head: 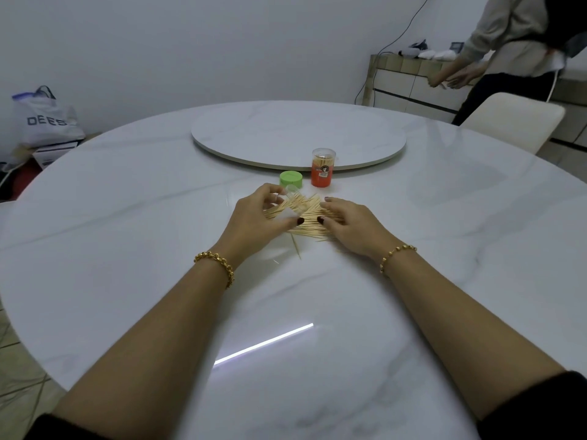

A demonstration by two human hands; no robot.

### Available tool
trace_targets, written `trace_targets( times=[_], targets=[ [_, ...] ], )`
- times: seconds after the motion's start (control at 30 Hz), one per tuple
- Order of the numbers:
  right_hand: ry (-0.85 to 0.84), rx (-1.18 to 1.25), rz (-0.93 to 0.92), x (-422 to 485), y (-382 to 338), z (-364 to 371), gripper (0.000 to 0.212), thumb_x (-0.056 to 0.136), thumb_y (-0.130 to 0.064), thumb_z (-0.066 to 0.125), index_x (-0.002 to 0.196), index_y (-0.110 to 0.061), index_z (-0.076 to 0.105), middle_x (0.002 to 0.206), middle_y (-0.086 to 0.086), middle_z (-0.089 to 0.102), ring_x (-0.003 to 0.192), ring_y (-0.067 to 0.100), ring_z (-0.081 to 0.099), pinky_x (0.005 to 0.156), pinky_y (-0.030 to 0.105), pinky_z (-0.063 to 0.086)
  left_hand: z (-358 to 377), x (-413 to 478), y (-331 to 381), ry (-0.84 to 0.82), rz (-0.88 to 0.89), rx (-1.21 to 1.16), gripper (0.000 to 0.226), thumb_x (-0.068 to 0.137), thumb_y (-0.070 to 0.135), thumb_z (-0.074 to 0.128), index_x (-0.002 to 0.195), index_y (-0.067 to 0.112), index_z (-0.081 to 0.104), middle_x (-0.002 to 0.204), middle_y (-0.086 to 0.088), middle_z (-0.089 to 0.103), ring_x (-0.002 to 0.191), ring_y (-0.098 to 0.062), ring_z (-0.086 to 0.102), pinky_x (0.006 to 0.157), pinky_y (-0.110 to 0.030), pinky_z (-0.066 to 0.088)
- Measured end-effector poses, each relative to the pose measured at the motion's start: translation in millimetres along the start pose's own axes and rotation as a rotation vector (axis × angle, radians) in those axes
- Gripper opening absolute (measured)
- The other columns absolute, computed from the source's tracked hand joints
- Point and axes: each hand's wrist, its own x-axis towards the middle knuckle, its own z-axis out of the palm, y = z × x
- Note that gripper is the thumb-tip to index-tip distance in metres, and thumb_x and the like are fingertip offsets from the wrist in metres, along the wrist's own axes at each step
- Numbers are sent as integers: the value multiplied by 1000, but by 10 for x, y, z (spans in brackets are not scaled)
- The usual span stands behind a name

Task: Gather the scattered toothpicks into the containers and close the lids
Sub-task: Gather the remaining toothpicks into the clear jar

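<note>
White marble-pattern stone makes the round table, and a round turntable of the same stone lies on its far middle.

Just in front of the turntable stands an orange container, upright, with a clear lid on it and toothpicks inside. A low green cap sits to its left, close to it but not touching. The loose toothpicks lie in a pile on the table, near to these two and between both hands. A few single sticks lie apart at the near edge of the pile.

The left hand is at the left side of the pile, with fingers curved and the thumb stretched toward the middle. Something clear shows at its fingertips, but it is blurred. I cannot tell if this hand grips anything.

The right hand lies flat on the right side of the pile, fingers straight and relaxed, and holds nothing.

Each wrist wears a gold bracelet.

On the floor at far left stands a white bag. At far right a white chair stands by the table, and behind it another person bends over a sideboard.
</note>
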Motion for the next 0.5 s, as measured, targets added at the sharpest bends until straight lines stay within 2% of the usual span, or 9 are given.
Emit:
trace_targets(
  times=[0.07, 0.13, 0.4, 0.5],
  targets=[
    [-41, -87, -36, 2, -4, 13, 40, 92, -40, 55, 128, -21, 58, 148, -5, 41, 133, 20, 42, 111, 51, 27, -11, -3, -9, 10, -6, -2, 49, 73, 31, 81, 115, 21, 58, 105, 6, 61, 96, -9, 56, 66, 3, 37],
    [-15, -132, -71, -3, -8, 27, 35, 90, -41, 58, 122, -25, 62, 146, -7, 43, 130, 18, 44, 109, 54, 27, -18, -6, -18, 14, -13, 3, 49, 73, 31, 81, 115, 21, 58, 106, 5, 61, 95, -9, 56, 65, 3, 38],
    [162, -194, -140, -17, -46, 65, 24, 93, -31, 57, 113, -23, 69, 122, -8, 64, 118, 14, 53, 115, 49, 16, -11, -7, -35, 18, -13, 7, 49, 72, 32, 82, 114, 22, 58, 108, 5, 61, 102, -11, 57, 72, -5, 38],
    [201, -231, -189, -6, -49, 77, 21, 94, -28, 57, 108, -21, 71, 111, -5, 68, 110, 18, 56, 114, 46, 17, -13, -6, -29, 19, -15, 7, 49, 72, 32, 82, 114, 22, 58, 107, 6, 61, 101, -11, 57, 71, -5, 38]
  ],
)
